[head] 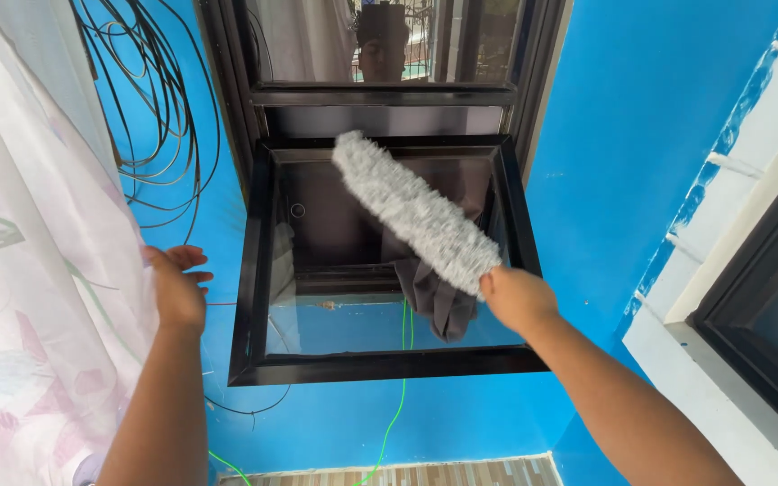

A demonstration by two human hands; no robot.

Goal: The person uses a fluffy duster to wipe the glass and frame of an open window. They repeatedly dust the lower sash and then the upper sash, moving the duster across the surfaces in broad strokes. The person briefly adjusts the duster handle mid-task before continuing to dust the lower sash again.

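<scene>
1. The right hand (517, 297) covers the handle of the grey duster (414, 212).
2. The dark cloth (438, 301) is partly behind that duster.
3. The curtain (33, 270) runs off the left edge.

Two bare forearms, no sleeves, bare hands

Two hands (177, 288), one duster (411, 211)
</scene>
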